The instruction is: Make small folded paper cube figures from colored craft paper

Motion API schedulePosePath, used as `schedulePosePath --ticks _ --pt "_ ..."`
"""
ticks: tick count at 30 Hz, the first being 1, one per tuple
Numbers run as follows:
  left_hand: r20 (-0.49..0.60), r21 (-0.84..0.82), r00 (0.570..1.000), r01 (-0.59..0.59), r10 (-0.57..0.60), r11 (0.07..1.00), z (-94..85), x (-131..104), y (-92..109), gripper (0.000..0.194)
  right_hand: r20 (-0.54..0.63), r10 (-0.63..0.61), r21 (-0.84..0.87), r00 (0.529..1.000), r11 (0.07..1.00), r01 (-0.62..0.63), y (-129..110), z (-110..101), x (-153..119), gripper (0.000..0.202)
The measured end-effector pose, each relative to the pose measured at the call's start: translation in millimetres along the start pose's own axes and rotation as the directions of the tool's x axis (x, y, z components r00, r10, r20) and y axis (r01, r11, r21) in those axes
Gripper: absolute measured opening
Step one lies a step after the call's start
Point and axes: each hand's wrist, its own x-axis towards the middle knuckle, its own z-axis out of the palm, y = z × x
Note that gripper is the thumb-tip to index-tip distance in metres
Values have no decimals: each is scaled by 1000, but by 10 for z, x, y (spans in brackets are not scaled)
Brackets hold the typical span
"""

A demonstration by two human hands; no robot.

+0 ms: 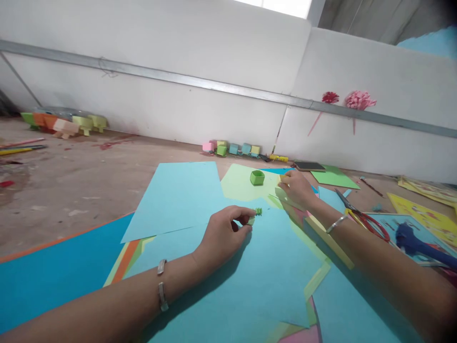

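Note:
My left hand (228, 231) is over the blue paper sheets (228, 281), its thumb and forefinger pinching a small green folded paper piece (259, 211) with ridged, zigzag edges. Beyond it, a green open paper box (257, 177) rests on a pale green sheet (235, 183). My right hand (298, 188) reaches to the right of this box. Its fingers are closed at a small yellowish piece (283, 178), mostly hidden by the fingertips, whose kind I cannot make out.
Red-handled scissors (367, 224) and a blue glue gun (421, 245) lie at the right. A dark phone (309, 166) sits near the wall. Small folded paper figures (233, 148) line the wall's base, with larger ones (66, 126) at far left. Paper strips (330, 240) lie under my right forearm.

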Motion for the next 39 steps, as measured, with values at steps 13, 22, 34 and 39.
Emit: schedulePosePath --ticks 13,22,34,39 --pt "-26 -27 998 60 -61 998 50 -13 4 30 -539 -254 334 803 811 480 -799 63 -1196 17" --pt "-39 40 994 -96 98 995 68 -9 -27 29 -512 -222 387 829 802 454 -796 126 -1166 16" --pt "-8 -25 1000 -28 28 999 73 -27 -8 39 -593 -307 228 745 823 520 -766 150 -1114 8" --pt "-40 -4 998 -45 45 999 75 -21 -3 37 -596 -347 171 724 826 537 -771 142 -1099 10"
